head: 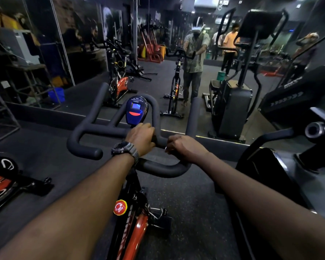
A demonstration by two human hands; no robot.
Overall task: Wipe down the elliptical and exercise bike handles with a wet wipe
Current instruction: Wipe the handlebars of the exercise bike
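Both hands on the exercise bike handlebar (94,128), near its centre. Left hand (140,138), w/ a wristwatch (123,148), has fingers curled over the bar just below the blue console (136,110). Right hand (183,147) is fisted round the bar beside it, knuckles up; a pale sliver at the thumb side is possibly the wet wipe, can't tell for sure. Red stop knob (120,207) sits on the frame below. Elliptical (231,102) stands to the right, by the mirror (176,34).

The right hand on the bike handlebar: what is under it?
The right hand curls round the black foam handlebar. Its fingers cover whatever lies beneath; no wet wipe shows, so I cannot tell whether one is there.
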